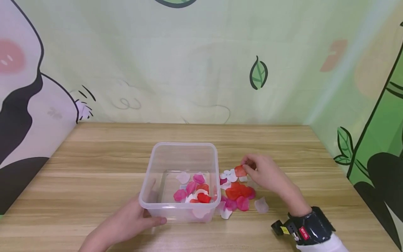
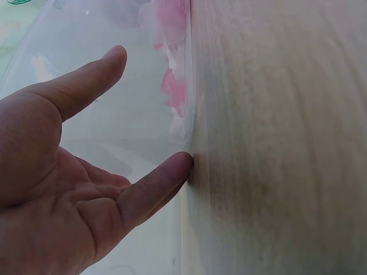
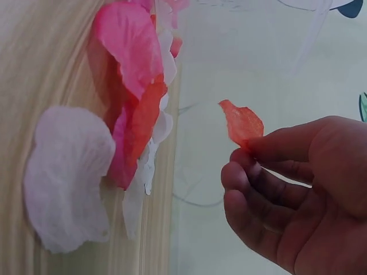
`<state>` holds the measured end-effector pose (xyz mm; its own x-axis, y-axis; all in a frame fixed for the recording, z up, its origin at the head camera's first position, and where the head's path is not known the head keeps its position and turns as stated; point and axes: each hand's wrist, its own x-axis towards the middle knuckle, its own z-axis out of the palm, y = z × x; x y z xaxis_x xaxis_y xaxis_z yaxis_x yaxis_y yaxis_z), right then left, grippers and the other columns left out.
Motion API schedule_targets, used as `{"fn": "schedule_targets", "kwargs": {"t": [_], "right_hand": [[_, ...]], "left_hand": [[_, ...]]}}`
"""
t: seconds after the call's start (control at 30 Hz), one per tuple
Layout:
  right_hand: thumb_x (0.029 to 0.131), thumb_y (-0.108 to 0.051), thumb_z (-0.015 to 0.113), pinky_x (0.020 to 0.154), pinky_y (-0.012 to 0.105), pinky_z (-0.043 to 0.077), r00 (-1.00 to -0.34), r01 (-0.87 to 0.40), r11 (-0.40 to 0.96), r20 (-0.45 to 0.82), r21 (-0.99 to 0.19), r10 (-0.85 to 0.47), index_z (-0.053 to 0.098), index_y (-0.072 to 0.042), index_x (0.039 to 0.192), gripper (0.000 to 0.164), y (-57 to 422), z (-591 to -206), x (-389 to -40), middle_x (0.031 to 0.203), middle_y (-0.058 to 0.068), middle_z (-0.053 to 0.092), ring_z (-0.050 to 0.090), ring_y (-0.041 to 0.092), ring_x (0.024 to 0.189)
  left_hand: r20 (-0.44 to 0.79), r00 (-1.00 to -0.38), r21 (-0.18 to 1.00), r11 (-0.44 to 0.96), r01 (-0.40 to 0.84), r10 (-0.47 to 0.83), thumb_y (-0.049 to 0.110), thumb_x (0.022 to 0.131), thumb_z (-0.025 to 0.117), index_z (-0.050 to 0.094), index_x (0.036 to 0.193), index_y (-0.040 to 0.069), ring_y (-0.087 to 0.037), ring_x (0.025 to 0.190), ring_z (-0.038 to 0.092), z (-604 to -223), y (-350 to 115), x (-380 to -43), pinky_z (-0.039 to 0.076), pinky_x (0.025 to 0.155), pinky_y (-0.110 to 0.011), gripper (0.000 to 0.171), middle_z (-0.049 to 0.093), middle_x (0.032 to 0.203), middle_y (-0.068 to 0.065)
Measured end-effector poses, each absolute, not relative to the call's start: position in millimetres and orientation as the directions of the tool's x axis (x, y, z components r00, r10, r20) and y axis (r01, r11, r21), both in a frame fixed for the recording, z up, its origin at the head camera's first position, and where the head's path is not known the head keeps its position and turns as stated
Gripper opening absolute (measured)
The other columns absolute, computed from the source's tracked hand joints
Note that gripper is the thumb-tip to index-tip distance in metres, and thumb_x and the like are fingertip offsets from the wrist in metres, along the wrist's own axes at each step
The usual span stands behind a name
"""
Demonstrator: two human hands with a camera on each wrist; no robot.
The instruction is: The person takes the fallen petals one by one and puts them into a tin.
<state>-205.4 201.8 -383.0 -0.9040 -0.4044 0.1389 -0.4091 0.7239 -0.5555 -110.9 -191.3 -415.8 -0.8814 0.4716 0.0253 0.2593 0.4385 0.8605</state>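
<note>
My right hand (image 1: 264, 171) pinches a red artificial petal (image 1: 240, 171) between thumb and fingertip. The right wrist view shows the same petal (image 3: 245, 123) raised away from the tabletop. Below and left of that hand lies a loose pile of red, pink and white petals (image 1: 236, 190). A clear plastic box (image 1: 178, 206) stands left of the pile, with several pink, red and white petals (image 1: 191, 187) inside, mostly towards its right side. My left hand (image 1: 132, 217) rests at the box's front left corner, thumb along the front; its thumb and fingers are spread apart in the left wrist view.
A single pale petal (image 1: 261, 205) lies right of the pile on the wooden table (image 1: 104, 157). Behind the table hangs a green cloth (image 1: 189, 70) printed with cartoon leaves. A black camera strap (image 1: 311, 227) circles my right wrist.
</note>
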Motion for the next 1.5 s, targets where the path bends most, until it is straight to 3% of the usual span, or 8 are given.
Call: {"fn": "schedule_targets", "kwargs": {"t": [0.4,0.6,0.93,1.1,1.5], "right_hand": [[0.094,0.002,0.07,0.069,0.034,0.057,-0.911,-0.41,0.683,0.245,-0.604,-0.331,0.072,-0.004,0.099,0.009,193,-375,-199,0.088,0.001,0.07,0.065,0.019,0.079],[0.093,0.004,0.07,0.074,0.037,0.059,-0.895,-0.443,0.654,0.339,-0.613,-0.288,0.074,-0.003,0.101,0.011,186,-368,-194,0.092,0.004,0.073,0.068,0.02,0.081],[0.086,0.008,0.078,0.075,0.036,0.06,-0.781,-0.609,0.537,0.562,-0.584,-0.273,0.076,-0.004,0.099,0.018,167,-351,-173,0.094,0.0,0.074,0.069,0.012,0.083],[0.083,0.011,0.079,0.073,0.033,0.06,-0.711,-0.692,0.462,0.635,-0.555,-0.301,0.077,-0.006,0.097,0.022,156,-349,-164,0.094,0.0,0.074,0.069,0.011,0.082],[0.083,0.007,0.082,0.074,0.026,0.058,-0.677,-0.736,0.335,0.639,-0.589,-0.365,0.079,-0.008,0.1,0.023,138,-350,-152,0.098,-0.004,0.075,0.07,0.009,0.084]], "left_hand": [[0.039,-0.882,0.85,0.449,0.277,0.47,0.028,0.088,0.084,0.035,0.149,0.001,-0.019,0.093,0.063,-416,-191,-112,0.056,0.081,-0.033,0.083,0.064,0.113,-0.006],[0.038,-0.893,0.842,0.466,0.27,0.449,0.027,0.086,0.086,0.024,0.158,0.011,-0.022,0.1,0.062,-416,-190,-113,0.054,0.088,-0.033,0.097,0.063,0.123,-0.009],[0.022,-0.905,0.84,0.483,0.248,0.425,0.03,0.084,0.088,0.016,0.162,0.014,-0.026,0.115,0.056,-416,-189,-113,0.049,0.098,-0.037,0.107,0.054,0.141,-0.016],[0.037,-0.903,0.848,0.464,0.255,0.429,0.03,0.084,0.088,0.012,0.163,0.01,-0.03,0.114,0.057,-417,-188,-112,0.052,0.093,-0.035,0.111,0.052,0.142,-0.022],[0.048,-0.907,0.839,0.476,0.264,0.419,0.03,0.083,0.088,0.011,0.162,0.006,-0.026,0.106,0.06,-419,-189,-112,0.054,0.084,-0.031,0.113,0.055,0.137,-0.024]]}}
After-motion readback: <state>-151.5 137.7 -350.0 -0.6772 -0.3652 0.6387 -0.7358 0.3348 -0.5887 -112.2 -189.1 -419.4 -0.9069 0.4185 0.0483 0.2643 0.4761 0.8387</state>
